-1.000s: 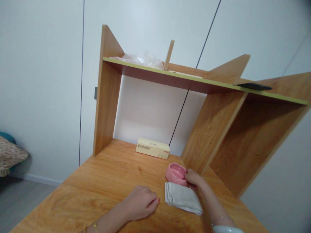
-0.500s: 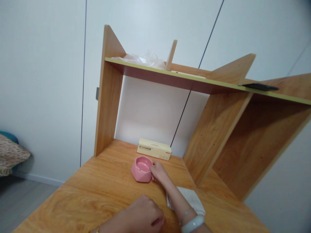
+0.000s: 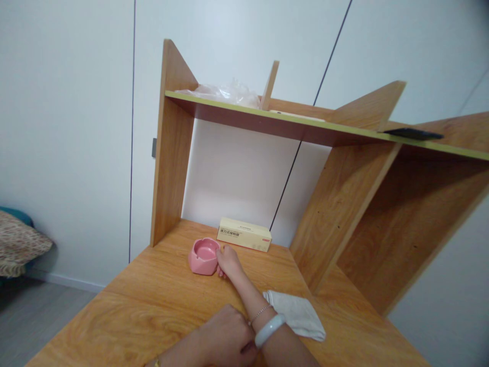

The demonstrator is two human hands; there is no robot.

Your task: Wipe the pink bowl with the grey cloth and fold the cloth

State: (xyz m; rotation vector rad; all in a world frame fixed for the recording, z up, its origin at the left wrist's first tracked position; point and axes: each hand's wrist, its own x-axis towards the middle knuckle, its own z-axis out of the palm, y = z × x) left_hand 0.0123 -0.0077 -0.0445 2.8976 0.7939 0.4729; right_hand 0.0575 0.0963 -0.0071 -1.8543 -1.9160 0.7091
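The wooden surface (image 3: 153, 311) lies under a shelf (image 3: 244, 116), with a cream box (image 3: 244, 235) at the back and a folded grey cloth (image 3: 298, 322) beside the right forearm. The left hand (image 3: 227, 342) rests at the front, its grip curled together, empty. The right hand (image 3: 228, 260) has its grip pinched on the rim of the pink dish (image 3: 204, 256), which sits near the box.
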